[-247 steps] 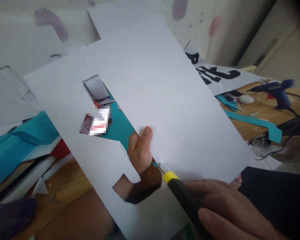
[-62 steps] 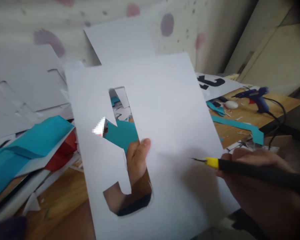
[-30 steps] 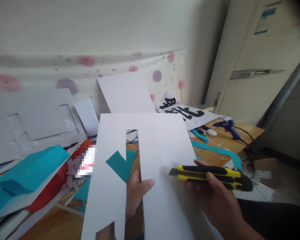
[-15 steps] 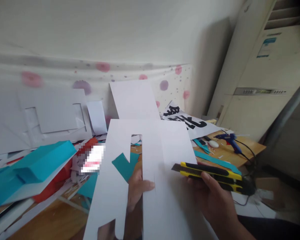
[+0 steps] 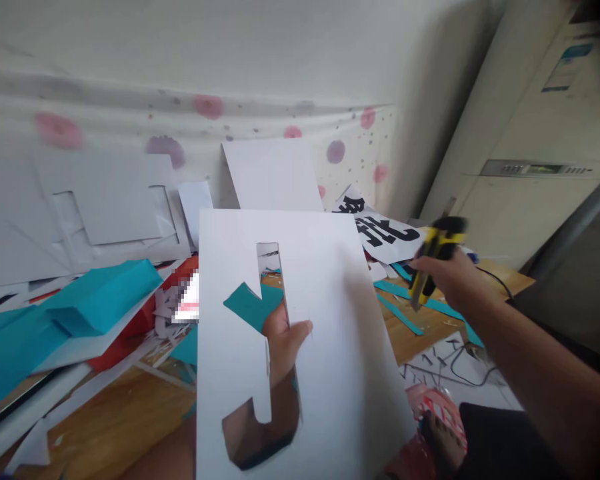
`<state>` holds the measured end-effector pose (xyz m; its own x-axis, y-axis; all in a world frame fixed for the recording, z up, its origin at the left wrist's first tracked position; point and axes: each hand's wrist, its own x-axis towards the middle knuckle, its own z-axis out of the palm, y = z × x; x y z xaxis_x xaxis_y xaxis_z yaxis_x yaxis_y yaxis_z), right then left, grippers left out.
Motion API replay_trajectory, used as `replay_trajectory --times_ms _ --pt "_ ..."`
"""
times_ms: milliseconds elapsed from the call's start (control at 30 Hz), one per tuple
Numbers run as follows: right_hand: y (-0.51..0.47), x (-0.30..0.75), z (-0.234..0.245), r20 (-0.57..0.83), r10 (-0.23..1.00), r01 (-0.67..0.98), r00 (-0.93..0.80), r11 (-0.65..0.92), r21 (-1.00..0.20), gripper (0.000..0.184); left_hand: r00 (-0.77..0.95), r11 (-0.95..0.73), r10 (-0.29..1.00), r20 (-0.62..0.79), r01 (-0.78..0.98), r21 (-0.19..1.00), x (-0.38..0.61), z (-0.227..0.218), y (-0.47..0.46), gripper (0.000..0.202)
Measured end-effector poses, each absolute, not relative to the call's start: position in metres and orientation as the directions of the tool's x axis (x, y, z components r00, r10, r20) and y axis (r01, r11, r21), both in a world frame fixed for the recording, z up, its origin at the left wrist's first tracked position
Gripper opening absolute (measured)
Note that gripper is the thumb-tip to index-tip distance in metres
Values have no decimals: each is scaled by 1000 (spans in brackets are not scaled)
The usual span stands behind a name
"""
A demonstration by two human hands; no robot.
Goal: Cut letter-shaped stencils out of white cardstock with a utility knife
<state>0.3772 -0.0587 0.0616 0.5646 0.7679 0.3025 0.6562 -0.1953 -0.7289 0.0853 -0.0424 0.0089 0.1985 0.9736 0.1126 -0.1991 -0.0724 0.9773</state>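
Note:
My left hand grips a white board from behind, its thumb poking through a J-shaped cut-out. The board stands nearly upright in front of me. A teal piece shows through the slot. My right hand is stretched out to the right over the wooden table, closed round a yellow and black utility knife. The knife is blurred by motion and points downward, well away from the board.
White boards with cut-outs lean against the dotted wall cloth. Teal paper and red sheets pile at the left. A sheet with black characters, teal strips and a black cable lie at the right, by a tall white appliance.
My right hand has swung the knife away from the board, out to the right over the table. The board has tilted more upright in my left hand.

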Motion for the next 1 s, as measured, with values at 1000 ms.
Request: replay_trajectory --times_ms 1000 --pt "-106 282 4 163 976 574 -142 215 -790 17 -35 58 997 -71 -284 957 94 -3 -45 26"
